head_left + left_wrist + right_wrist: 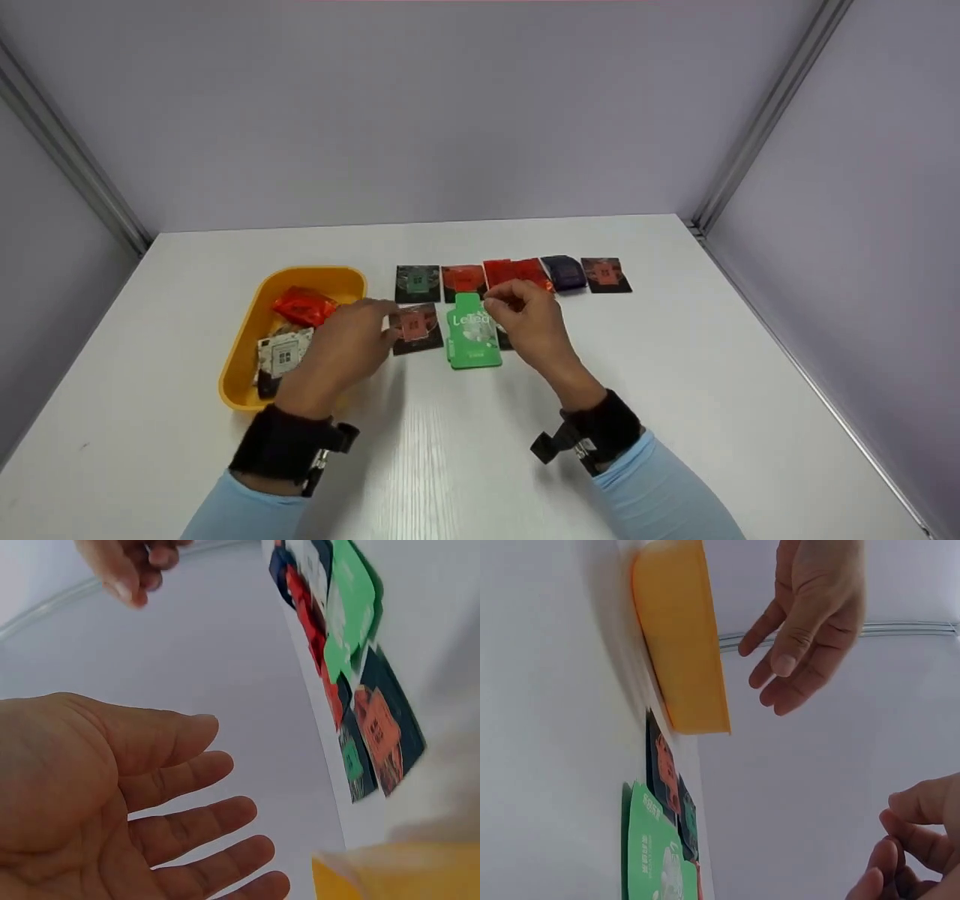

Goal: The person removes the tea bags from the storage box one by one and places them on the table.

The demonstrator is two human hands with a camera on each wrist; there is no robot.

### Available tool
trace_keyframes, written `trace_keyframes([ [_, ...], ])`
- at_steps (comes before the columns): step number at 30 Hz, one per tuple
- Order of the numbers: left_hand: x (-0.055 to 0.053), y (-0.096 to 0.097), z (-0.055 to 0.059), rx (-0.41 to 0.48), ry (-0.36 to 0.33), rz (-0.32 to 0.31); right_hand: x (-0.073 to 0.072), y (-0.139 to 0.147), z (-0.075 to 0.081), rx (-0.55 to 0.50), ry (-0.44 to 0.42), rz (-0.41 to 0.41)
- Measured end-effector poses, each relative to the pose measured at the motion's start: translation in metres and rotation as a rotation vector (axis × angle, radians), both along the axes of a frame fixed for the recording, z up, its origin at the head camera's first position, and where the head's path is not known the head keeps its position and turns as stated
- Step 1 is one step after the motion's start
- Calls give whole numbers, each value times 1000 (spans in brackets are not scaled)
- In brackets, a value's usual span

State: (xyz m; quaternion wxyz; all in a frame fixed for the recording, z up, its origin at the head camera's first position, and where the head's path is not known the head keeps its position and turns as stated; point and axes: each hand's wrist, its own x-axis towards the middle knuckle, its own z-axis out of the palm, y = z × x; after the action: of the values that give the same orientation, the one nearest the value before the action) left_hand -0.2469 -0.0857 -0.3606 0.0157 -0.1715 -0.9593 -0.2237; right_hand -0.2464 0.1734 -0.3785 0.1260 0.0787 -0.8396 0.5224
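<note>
My left hand (346, 346) hovers above the right rim of the yellow tray (238, 352), its fingers extended and holding nothing. In the left wrist view that palm (60, 787) shows bare. A black sachet with a red label (415, 327) lies flat just right of its fingertips. To the right of that, a green sachet printed "LeTea" (474, 341) overlaps another dark sachet (505, 340). Over the green sachet's right side is my right hand (534, 324), fingers loosely bent, with nothing visible between them in the right wrist view.
Inside the tray are a red sachet (304, 306) and a cream-and-black one (285, 355). A back row holds a black-green sachet (418, 283), red sachets (463, 279), a dark purple one (564, 272) and a black-red one (606, 275). Panels (420, 112) enclose the white table (675, 420).
</note>
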Motion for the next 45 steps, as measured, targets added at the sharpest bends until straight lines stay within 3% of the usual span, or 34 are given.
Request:
trace_keyframes([
  [5,-7,-41,6,-72,-126,103,3,-3,2,-52,-2,8],
  [8,-13,-64,5,-124,-166,140,4,-7,3,-59,-8,25],
  [15,-24,-102,-3,-231,-182,125,11,-18,5,-58,-26,62],
  [25,-31,-112,-18,-297,-265,81,25,-26,10,-71,-27,184],
  [29,-29,-111,-26,-322,-220,88,29,-26,14,-82,-25,207],
  [33,-26,-110,-30,-340,-129,109,31,-27,15,-83,-28,215],
  [36,-24,-109,-24,-344,-99,116,31,-27,16,-83,-30,217],
  [42,-14,-107,9,-273,-185,90,32,-26,16,-75,-43,214],
  [45,-2,-99,27,-204,-104,80,32,-26,17,-65,-49,209],
])
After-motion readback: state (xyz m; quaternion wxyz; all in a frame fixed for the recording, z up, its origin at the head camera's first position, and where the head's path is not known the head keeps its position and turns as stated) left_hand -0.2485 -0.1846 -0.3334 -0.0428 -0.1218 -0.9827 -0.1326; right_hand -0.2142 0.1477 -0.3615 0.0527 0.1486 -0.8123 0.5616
